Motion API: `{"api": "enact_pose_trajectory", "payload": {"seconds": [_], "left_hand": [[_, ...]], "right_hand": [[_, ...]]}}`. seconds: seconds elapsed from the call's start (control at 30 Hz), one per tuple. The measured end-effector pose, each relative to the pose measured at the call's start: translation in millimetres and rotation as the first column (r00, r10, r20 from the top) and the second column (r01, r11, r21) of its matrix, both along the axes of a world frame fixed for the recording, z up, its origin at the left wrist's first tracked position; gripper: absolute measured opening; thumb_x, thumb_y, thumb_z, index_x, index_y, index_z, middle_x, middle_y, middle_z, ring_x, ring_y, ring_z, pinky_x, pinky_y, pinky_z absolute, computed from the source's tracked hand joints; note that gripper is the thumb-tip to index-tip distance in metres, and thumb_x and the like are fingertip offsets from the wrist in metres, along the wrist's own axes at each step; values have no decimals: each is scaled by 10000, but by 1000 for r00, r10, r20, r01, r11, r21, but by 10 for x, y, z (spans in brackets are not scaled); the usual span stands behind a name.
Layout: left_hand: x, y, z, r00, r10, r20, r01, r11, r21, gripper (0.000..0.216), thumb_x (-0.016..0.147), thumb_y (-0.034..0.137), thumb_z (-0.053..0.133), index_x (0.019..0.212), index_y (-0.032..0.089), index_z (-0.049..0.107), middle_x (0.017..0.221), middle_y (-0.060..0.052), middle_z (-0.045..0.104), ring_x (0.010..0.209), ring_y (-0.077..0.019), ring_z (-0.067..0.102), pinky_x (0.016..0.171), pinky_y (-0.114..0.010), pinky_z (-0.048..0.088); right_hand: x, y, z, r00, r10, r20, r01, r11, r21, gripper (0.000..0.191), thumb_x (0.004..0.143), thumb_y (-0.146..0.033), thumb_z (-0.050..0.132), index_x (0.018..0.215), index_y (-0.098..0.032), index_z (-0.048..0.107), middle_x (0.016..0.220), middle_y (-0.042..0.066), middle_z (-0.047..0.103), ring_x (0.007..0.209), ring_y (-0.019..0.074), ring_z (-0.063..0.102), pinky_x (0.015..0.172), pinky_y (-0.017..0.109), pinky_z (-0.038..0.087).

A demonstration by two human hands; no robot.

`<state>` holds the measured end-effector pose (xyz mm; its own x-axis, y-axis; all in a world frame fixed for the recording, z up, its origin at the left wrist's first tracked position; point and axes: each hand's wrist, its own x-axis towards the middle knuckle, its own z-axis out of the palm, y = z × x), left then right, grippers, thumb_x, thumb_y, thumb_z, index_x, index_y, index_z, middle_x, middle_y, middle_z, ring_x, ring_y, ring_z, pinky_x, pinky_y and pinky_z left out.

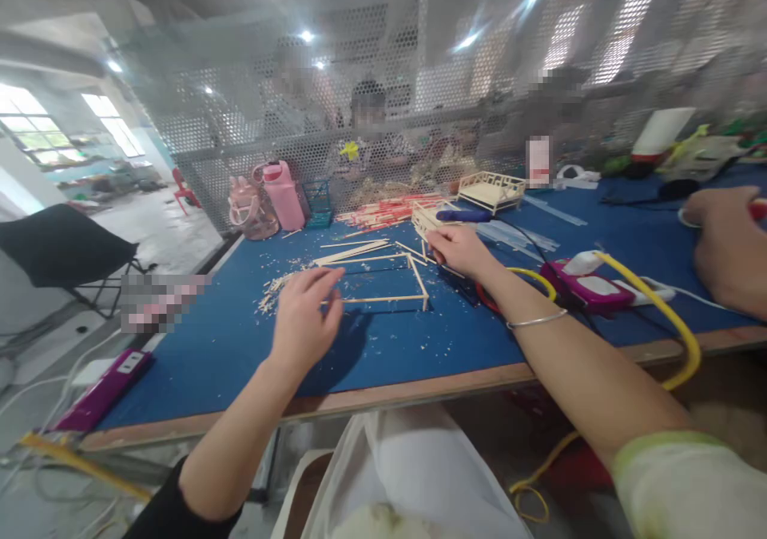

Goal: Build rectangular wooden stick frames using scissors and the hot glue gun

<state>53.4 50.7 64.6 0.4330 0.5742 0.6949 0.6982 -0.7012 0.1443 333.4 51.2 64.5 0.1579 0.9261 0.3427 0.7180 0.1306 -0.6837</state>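
A rectangular frame of thin wooden sticks (383,299) stands on short legs on the blue table. My left hand (305,311) is at its left end, fingers stretched with a gap to the thumb; it hides that end, and I cannot tell if it touches. Beyond the frame's right corner, my right hand (459,250) has its fingertips pinched together beside a small wooden stick structure (427,218). What the pinch holds, if anything, is too small to make out. Just behind that hand lies a blue-handled tool (462,215) with a dark cord. Loose sticks (353,251) lie behind the frame.
Red and pale sticks (389,212) are piled at the back, near a finished-looking wooden tray (491,192). A pink bottle (284,196) stands back left. Clear glue-like strips (509,235), a purple power strip (590,283) and a yellow cable (659,303) lie right, near a co-worker's hand (731,243).
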Motion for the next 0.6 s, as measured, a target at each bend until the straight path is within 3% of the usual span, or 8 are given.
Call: {"api": "enact_pose_trajectory", "payload": {"seconds": [0.07, 0.17, 0.27, 0.33, 0.43, 0.6], "left_hand": [[346, -128, 53, 988, -65, -139, 55, 996, -75, 343, 870, 382, 502, 1117, 222, 676, 1104, -101, 667, 1044, -262, 574, 950, -419, 419], [802, -220, 78, 950, -7, -314, -51, 983, -176, 483, 788, 586, 579, 1006, 175, 708, 1109, -162, 656, 1104, -360, 532, 995, -561, 331], [1041, -155, 88, 899, -24, -438, -137, 933, -332, 547, 740, 645, 596, 919, 145, 729, 1089, -199, 661, 1132, -411, 524, 1025, -635, 239], [1091, -77, 104, 878, -89, -470, -140, 892, -430, 447, 758, 584, 616, 894, 177, 742, 1029, -172, 694, 1071, -389, 584, 980, -600, 325], [1097, 5, 133, 865, -161, -475, -120, 854, -507, 250, 765, 457, 660, 825, 233, 754, 878, -111, 733, 912, -318, 669, 817, -440, 470], [1080, 41, 141, 881, -173, -440, -112, 827, -550, 160, 740, 381, 702, 735, 229, 748, 781, -94, 734, 836, -271, 688, 699, -323, 479]], "right_hand": [[0, -12, 6, 999, 48, 2, -48, 996, -70, 467, 873, -494, 387, 505, -214, 446, 458, -17, 508, 485, 118, 480, 586, 253, 380], [-20, -34, 0, 989, 146, 15, -140, 969, -203, 541, 859, -526, 427, 422, -207, 446, 390, -18, 474, 399, 105, 441, 531, 252, 372], [-72, -48, -4, 973, 229, 39, -209, 935, -287, 539, 863, -484, 449, 407, -199, 476, 386, -11, 490, 387, 105, 445, 494, 246, 361], [-111, -50, -7, 961, 270, 59, -238, 918, -318, 497, 851, -411, 489, 404, -194, 491, 400, -10, 507, 404, 103, 453, 484, 237, 353], [-159, -51, -11, 952, 298, 76, -255, 903, -346, 439, 826, -316, 516, 405, -193, 503, 405, -17, 509, 402, 97, 439, 469, 231, 343], [-195, -48, -19, 953, 294, 71, -251, 899, -358, 442, 835, -291, 482, 404, -193, 498, 406, -16, 512, 386, 92, 423, 462, 235, 340]]}}
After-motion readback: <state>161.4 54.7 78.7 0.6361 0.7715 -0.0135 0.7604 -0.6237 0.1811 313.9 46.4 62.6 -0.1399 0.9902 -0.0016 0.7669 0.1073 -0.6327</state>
